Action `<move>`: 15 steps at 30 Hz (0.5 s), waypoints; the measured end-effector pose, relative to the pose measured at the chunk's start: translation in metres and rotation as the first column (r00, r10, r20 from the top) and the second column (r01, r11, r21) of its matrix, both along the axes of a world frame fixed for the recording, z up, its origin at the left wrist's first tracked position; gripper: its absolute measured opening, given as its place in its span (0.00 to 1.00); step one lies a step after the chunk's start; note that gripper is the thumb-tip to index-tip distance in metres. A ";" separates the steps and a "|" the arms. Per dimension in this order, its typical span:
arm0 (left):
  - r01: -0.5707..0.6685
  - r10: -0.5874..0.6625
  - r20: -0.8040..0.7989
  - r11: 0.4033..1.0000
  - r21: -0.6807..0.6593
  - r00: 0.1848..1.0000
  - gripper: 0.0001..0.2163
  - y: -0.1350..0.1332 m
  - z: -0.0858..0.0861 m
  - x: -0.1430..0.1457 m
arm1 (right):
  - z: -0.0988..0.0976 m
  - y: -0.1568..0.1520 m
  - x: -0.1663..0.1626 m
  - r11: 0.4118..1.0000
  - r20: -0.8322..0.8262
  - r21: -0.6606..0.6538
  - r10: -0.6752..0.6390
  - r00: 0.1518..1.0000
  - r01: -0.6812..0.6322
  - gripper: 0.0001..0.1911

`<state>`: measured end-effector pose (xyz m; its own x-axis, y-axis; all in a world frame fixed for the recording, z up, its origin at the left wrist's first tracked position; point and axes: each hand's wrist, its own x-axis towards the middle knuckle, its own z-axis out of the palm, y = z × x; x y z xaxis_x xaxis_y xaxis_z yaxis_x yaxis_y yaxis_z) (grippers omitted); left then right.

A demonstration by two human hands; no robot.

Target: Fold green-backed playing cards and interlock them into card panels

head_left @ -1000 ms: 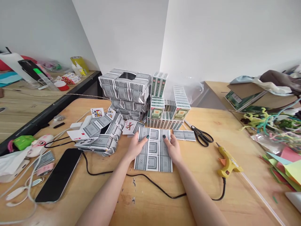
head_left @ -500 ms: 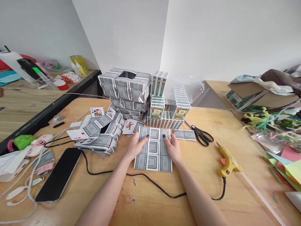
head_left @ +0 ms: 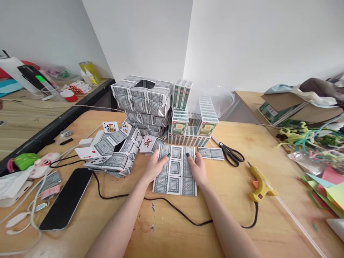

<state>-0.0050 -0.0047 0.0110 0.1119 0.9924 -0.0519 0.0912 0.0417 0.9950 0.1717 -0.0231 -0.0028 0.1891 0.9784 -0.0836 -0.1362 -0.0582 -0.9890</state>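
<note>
A flat panel of joined green-backed playing cards [head_left: 175,175] lies on the wooden table [head_left: 204,236] in front of me. My left hand [head_left: 156,166] rests on its left side with fingers stretched flat. My right hand [head_left: 197,167] presses on its right side, fingers flat too. Both hands hold the panel down; neither grips anything. A short strip of cards [head_left: 211,153] lies just right of the panel.
Behind stand a box built of cards [head_left: 142,104] and stacked card packs [head_left: 192,122]. Loose folded cards [head_left: 115,152] lie left. Black scissors [head_left: 230,154] and a yellow glue gun [head_left: 260,185] with black cord lie right. A phone [head_left: 67,199] lies at the left.
</note>
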 end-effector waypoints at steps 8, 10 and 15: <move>0.013 -0.013 0.010 1.000 -0.012 1.000 0.17 0.000 0.000 0.000 | -0.007 0.001 0.001 0.999 0.024 -0.024 -0.034 0.999 0.035 0.18; 0.014 -0.014 0.007 1.000 -0.016 1.000 0.18 0.001 0.000 -0.001 | -0.009 0.001 0.000 0.999 0.053 -0.001 -0.050 0.997 0.050 0.18; 0.029 -0.029 0.019 0.999 -0.027 0.999 0.20 0.001 0.000 -0.001 | -0.009 0.001 0.000 0.998 0.098 0.011 -0.057 0.994 0.056 0.18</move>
